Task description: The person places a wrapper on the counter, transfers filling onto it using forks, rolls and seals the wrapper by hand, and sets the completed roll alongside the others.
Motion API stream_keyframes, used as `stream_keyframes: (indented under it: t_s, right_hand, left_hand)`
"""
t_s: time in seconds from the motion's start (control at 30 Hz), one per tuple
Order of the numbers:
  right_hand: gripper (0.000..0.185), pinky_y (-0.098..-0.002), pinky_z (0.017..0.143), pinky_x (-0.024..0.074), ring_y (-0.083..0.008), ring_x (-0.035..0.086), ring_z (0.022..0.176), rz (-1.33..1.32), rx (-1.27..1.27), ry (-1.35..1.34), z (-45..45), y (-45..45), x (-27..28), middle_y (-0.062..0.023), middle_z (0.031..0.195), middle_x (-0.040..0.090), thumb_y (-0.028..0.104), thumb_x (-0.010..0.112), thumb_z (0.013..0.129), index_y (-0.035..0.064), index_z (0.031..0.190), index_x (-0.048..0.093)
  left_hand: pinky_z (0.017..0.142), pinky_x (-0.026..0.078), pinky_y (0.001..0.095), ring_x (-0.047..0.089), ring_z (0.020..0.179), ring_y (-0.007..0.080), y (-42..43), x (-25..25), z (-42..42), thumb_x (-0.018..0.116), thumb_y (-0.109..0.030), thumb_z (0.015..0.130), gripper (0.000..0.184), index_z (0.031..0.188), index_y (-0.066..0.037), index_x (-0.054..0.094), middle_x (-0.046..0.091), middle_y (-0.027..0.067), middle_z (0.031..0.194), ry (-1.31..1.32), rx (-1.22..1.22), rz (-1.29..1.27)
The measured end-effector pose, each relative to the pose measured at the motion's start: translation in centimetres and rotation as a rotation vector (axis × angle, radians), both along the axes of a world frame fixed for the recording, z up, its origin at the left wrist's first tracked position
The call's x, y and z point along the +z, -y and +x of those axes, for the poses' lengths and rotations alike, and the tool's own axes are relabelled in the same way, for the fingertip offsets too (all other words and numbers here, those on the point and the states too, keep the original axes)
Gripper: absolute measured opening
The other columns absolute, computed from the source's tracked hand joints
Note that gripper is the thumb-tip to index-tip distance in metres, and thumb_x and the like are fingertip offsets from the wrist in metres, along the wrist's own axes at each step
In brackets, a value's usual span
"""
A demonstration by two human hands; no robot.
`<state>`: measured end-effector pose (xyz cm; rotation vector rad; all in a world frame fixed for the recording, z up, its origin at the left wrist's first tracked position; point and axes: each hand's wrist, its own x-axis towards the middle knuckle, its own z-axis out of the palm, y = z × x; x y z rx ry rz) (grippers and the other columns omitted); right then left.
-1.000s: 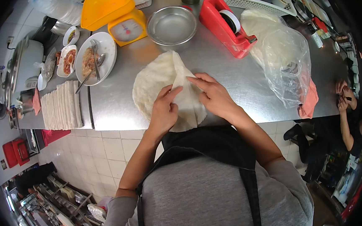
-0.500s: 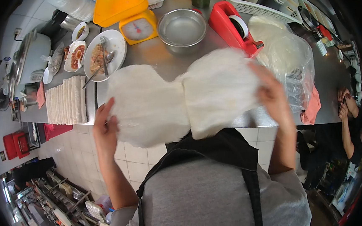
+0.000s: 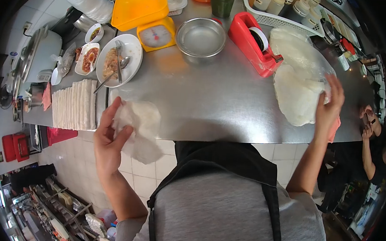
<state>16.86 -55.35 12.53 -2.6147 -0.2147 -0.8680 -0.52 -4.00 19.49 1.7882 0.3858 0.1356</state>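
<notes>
A thin, limp white wrapper sheet (image 3: 144, 128) hangs from my left hand (image 3: 110, 135), pinched between thumb and fingers over the front edge of the table. On the right, my right hand (image 3: 330, 105) grips the edge of another round white wrapper sheet (image 3: 293, 98), thumb on the near side. That sheet lies at the clear plastic bag (image 3: 292, 42); whether it is one layer or more I cannot tell. Left of my left hand stands a row of white folded rolls (image 3: 74, 105).
Along the back are a yellow scale (image 3: 156, 35), a metal bowl (image 3: 201, 37) and a red tape dispenser (image 3: 254, 44). A white plate (image 3: 134, 58) holds filling, a fork and a spoon. Squeeze bottles stand in a white basket (image 3: 278, 21). Another person's hands (image 3: 368, 121) show at far right.
The two sheets held together before me have come apart. My left hand keeps one at the left; my right hand has moved right with the other to the bag.
</notes>
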Motion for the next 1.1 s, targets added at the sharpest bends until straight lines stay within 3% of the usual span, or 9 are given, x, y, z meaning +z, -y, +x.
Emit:
stream_keyframes:
  t_s: [0.1, 0.23, 0.33, 0.37, 0.57, 0.77, 0.87, 1.03, 1.1]
  right_hand:
    - [0.041, -0.0334, 0.105, 0.0446, -0.0202, 0.057, 0.129, 0.676, 0.407, -0.342, -2.4, -8.6, -3.2, -0.0077, 0.136, 0.064, 0.001, 0.063, 0.094, 0.0085, 0.134, 0.065]
    - [0.065, -0.0369, 0.105, 0.0466, -0.0207, 0.059, 0.122, 1.511, 0.779, -1.263, -4.7, -17.5, -5.7, -0.0109, 0.144, 0.052, 0.037, 0.055, 0.107, 0.0112, 0.161, 0.029]
    - [0.073, -0.0374, 0.104, 0.0473, -0.0191, 0.060, 0.116, 1.578, 0.803, -1.329, -4.6, -20.5, -8.3, -0.0111, 0.142, 0.050, 0.047, 0.047, 0.108, 0.0121, 0.164, 0.016]
    - [0.080, -0.0354, 0.097, 0.0508, -0.0165, 0.062, 0.107, 1.611, 0.755, -1.321, -4.2, -21.3, -7.6, -0.0104, 0.137, 0.051, 0.033, 0.058, 0.106, 0.0145, 0.166, 0.008]
    - [0.079, -0.0282, 0.080, 0.0548, -0.0147, 0.061, 0.086, 1.004, 0.737, -1.101, -3.3, -22.1, -11.3, -0.0096, 0.129, 0.054, -0.005, 0.070, 0.088, 0.0109, 0.158, 0.038]
    - [0.066, -0.0294, 0.076, 0.0558, -0.0160, 0.062, 0.081, 0.593, 0.688, -1.029, -4.1, -22.9, -9.5, -0.0144, 0.134, 0.050, -0.005, 0.068, 0.086, 0.0043, 0.149, 0.050]
    - [0.068, -0.0308, 0.075, 0.0564, -0.0173, 0.064, 0.083, 0.837, 0.659, -1.182, -5.9, -23.2, -9.2, -0.0164, 0.138, 0.045, -0.005, 0.070, 0.084, 0.0019, 0.148, 0.050]
    - [0.059, -0.0344, 0.081, 0.0561, -0.0249, 0.066, 0.089, 0.169, 0.581, -0.813, -7.1, -22.1, -7.4, -0.0155, 0.132, 0.044, 0.003, 0.072, 0.086, 0.0045, 0.142, 0.055]
    - [0.052, -0.0353, 0.080, 0.0556, -0.0264, 0.065, 0.085, 0.003, 0.568, -0.720, -6.7, -21.8, -7.0, -0.0148, 0.124, 0.049, 0.005, 0.073, 0.087, 0.0048, 0.137, 0.060]
  left_hand:
    - [0.108, 0.044, 0.0315, 0.050, 0.137, 0.0218, 0.3, 2.3, -0.3, 0.070, 0.014, 0.079, 0.081, 0.154, 0.003, 0.041, 0.049, 0.0150, 0.154, 0.186, 0.008, -0.223]
    - [0.104, 0.048, 0.0283, 0.053, 0.136, 0.0213, -0.2, 0.7, 0.3, 0.068, 0.016, 0.079, 0.085, 0.156, 0.005, 0.035, 0.043, 0.0167, 0.159, 0.237, 0.044, -0.269]
    - [0.094, 0.051, 0.0255, 0.062, 0.116, 0.0154, -0.8, -4.1, 1.6, 0.068, 0.015, 0.082, 0.084, 0.158, 0.000, 0.036, 0.045, 0.0144, 0.156, 0.097, 0.022, -0.253]
    - [0.090, 0.053, 0.0253, 0.063, 0.109, 0.0133, -1.2, -6.6, 2.0, 0.068, 0.014, 0.083, 0.084, 0.158, -0.003, 0.036, 0.048, 0.0133, 0.154, 0.044, -0.005, -0.242]
    - [0.086, 0.049, 0.0298, 0.059, 0.103, 0.0173, -2.5, -16.3, 3.4, 0.075, 0.006, 0.078, 0.077, 0.149, -0.012, 0.053, 0.058, 0.0083, 0.135, -0.049, -0.084, 0.297]
    - [0.085, 0.049, 0.0316, 0.058, 0.106, 0.0206, -2.8, -14.5, 2.8, 0.075, 0.007, 0.076, 0.073, 0.144, -0.012, 0.058, 0.059, 0.0110, 0.131, -0.189, 0.049, 0.246]
    - [0.085, 0.051, 0.0330, 0.059, 0.106, 0.0224, -3.1, -14.2, 2.4, 0.075, 0.006, 0.076, 0.066, 0.139, -0.011, 0.062, 0.060, 0.0111, 0.129, -0.155, 0.151, 0.369]
    - [0.089, 0.052, 0.0392, 0.062, 0.103, 0.0311, -3.4, -14.2, 2.3, 0.076, 0.005, 0.077, 0.046, 0.120, -0.009, 0.070, 0.066, 0.0110, 0.117, 0.086, -0.100, 0.902]
    - [0.090, 0.051, 0.0404, 0.061, 0.103, 0.0324, -3.9, -13.6, 1.9, 0.075, 0.005, 0.077, 0.040, 0.115, -0.009, 0.072, 0.068, 0.0110, 0.111, 0.045, -0.044, 0.837]
